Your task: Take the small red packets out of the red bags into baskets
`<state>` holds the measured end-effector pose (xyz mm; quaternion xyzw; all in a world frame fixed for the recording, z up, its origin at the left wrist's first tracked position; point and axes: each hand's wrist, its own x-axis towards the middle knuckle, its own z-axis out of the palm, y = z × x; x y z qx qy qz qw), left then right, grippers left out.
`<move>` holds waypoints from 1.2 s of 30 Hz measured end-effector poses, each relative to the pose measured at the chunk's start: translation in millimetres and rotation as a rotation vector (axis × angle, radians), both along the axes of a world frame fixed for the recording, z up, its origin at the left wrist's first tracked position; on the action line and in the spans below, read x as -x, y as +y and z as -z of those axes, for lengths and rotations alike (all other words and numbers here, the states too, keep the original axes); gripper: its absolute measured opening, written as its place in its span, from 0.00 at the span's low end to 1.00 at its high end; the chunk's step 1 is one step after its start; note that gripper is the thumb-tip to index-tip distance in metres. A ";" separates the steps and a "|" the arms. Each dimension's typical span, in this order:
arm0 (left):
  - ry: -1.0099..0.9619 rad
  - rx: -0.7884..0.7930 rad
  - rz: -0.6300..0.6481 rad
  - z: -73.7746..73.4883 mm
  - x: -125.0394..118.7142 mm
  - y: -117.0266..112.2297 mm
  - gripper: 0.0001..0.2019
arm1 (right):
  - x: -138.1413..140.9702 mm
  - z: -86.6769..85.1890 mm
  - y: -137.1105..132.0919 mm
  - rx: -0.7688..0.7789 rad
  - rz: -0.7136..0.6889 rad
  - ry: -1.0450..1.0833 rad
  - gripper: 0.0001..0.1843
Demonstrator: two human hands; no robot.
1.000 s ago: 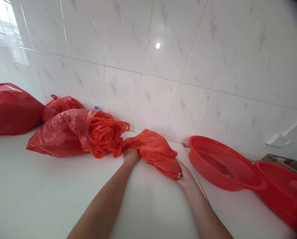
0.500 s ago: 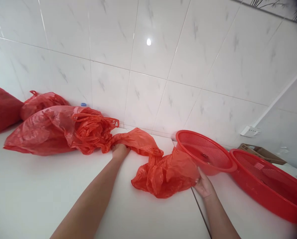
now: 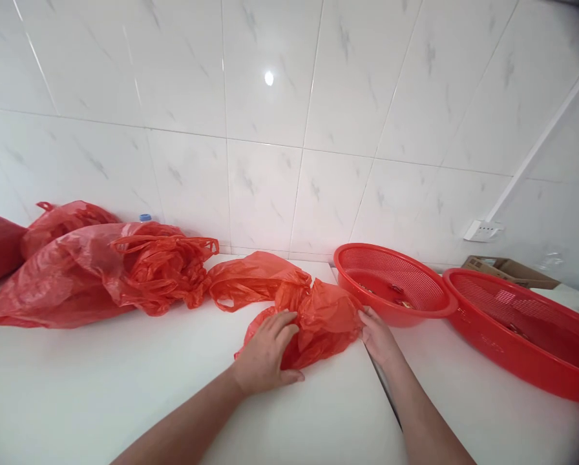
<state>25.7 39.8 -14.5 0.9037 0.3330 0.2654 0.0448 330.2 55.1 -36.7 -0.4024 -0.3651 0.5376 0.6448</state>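
A crumpled red plastic bag (image 3: 326, 320) lies on the white table (image 3: 289, 420) between my two hands. My left hand (image 3: 267, 352) rests against the bag's near left side, fingers spread and thumb apart. At its right end, my right hand (image 3: 379, 336) pinches the edge of the bag, with the fingertips partly behind the plastic. The bag's handle end (image 3: 255, 278) stretches left along the table, a loop lying loose there. Close by on the left is a large, full-looking red bag (image 3: 76, 271) with a bunched top.
A red plastic basket (image 3: 396, 284) with a few small items stands right of the bag, and a larger red basket (image 3: 526, 336) beside it. Behind them are a cardboard box (image 3: 517, 271) and a wall socket (image 3: 483, 230). More red bags (image 3: 69, 219) and a blue cap (image 3: 145, 217) are at left.
My left hand has let go of the bag's handle end and moved right and nearer, onto the bag's near side. My right hand stays at the bag's right end. The view has shifted.
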 end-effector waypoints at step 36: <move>0.001 0.057 -0.011 -1.4 -42.2 22.9 0.44 | 17.5 -9.9 -0.3 -0.076 0.048 -0.411 0.18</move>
